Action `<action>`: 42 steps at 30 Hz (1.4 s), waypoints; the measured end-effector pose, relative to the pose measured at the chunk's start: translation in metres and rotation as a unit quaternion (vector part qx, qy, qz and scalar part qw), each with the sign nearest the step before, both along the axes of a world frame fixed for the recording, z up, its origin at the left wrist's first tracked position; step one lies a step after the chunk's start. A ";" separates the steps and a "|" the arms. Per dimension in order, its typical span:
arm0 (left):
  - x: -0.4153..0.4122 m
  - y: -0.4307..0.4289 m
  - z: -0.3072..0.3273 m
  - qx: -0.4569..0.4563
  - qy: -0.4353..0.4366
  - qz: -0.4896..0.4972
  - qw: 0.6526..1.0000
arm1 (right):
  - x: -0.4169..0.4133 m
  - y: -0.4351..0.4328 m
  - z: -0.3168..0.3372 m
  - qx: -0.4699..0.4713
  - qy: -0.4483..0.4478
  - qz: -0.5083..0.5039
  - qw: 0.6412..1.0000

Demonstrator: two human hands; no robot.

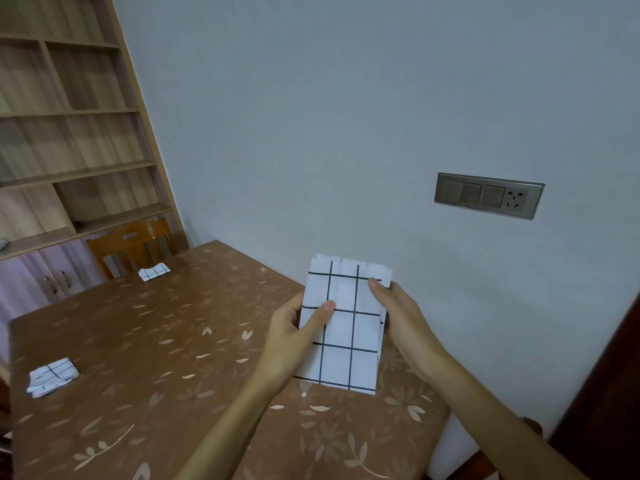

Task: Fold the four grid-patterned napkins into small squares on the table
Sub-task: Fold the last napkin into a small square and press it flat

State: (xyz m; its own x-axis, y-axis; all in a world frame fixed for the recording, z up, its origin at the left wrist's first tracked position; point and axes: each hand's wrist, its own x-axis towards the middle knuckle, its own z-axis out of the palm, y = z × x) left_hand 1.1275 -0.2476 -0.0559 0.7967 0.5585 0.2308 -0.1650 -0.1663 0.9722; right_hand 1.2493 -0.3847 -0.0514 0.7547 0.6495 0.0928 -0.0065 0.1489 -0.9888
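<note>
A white napkin with a dark grid (346,327), folded into a tall rectangle, is held up in the air above the right side of the brown table (145,341). My left hand (294,334) grips its left edge with the thumb across the front. My right hand (398,327) grips its right edge, thumb near the top. A folded grid napkin (52,375) lies near the table's left edge. Another folded one (154,271) lies at the far edge, by the chair.
The table has a brown flowered cover and stands against a pale wall with a switch and socket panel (488,195). A wooden chair (135,244) stands at the far end, before a wooden shelf unit (69,133). A dark door frame (609,393) is at the right.
</note>
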 end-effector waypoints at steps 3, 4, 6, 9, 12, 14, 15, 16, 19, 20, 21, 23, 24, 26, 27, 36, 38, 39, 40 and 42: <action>0.005 -0.009 -0.001 0.006 -0.003 -0.018 1.000 | -0.014 0.009 0.003 0.003 0.015 -0.035 0.999; 0.006 -0.012 -0.001 0.005 -0.002 -0.022 1.000 | -0.016 0.012 0.003 0.000 0.017 -0.054 0.998; 0.006 -0.015 -0.001 0.001 -0.004 -0.027 1.000 | -0.019 0.015 0.007 -0.001 0.016 -0.084 0.996; 0.005 -0.014 0.000 0.004 -0.021 -0.019 1.000 | -0.019 0.011 0.009 0.016 0.018 -0.061 0.998; 0.004 -0.008 0.001 0.002 -0.045 0.005 0.999 | -0.018 0.002 0.006 -0.002 0.017 0.036 0.999; 0.003 -0.003 0.001 0.000 -0.045 0.006 0.999 | -0.015 -0.004 0.001 -0.026 0.001 0.067 0.997; 0.001 0.000 0.001 0.001 -0.039 -0.004 0.999 | -0.014 -0.006 -0.001 -0.029 -0.008 0.065 0.997; -0.001 0.003 0.002 0.003 -0.028 -0.020 0.999 | -0.012 -0.008 -0.002 -0.027 -0.016 0.060 0.998; -0.009 0.013 0.002 0.014 0.024 -0.080 0.996 | -0.006 -0.011 -0.004 -0.026 -0.038 0.031 0.998; -0.013 0.016 0.002 0.023 0.042 -0.091 0.995 | -0.003 -0.012 -0.005 -0.026 -0.043 0.025 0.998; -0.016 0.019 0.001 0.031 0.052 -0.096 0.994 | -0.001 -0.013 -0.006 -0.028 -0.047 0.024 0.998; -0.020 0.024 0.001 0.026 0.052 -0.102 0.993 | 0.004 -0.016 -0.009 -0.027 -0.052 0.035 0.998; -0.021 0.026 0.000 0.017 0.047 -0.105 0.993 | 0.006 -0.017 -0.010 -0.024 -0.052 0.042 0.997; -0.022 0.032 -0.002 0.002 0.039 -0.108 0.993 | 0.008 -0.019 -0.012 -0.015 -0.053 0.054 0.997; -0.021 0.035 -0.004 -0.006 0.038 -0.110 0.993 | 0.009 -0.019 -0.012 -0.010 -0.056 0.053 0.997; -0.014 0.030 -0.007 -0.115 0.021 -0.092 0.989 | 0.014 -0.020 -0.020 -0.032 -0.042 0.035 0.998; -0.015 0.027 -0.006 -0.084 0.009 -0.079 0.993 | 0.014 -0.019 -0.019 -0.018 0.000 0.031 0.999; -0.015 0.028 -0.010 -0.045 0.002 -0.064 0.997 | 0.014 -0.018 -0.017 -0.005 0.030 0.025 0.999; -0.014 0.027 -0.012 -0.005 -0.005 -0.046 0.999 | 0.013 -0.017 -0.016 -0.001 0.050 0.018 0.999; -0.013 0.025 -0.015 0.047 -0.017 -0.025 0.998 | 0.012 -0.014 -0.020 -0.029 0.048 0.022 0.998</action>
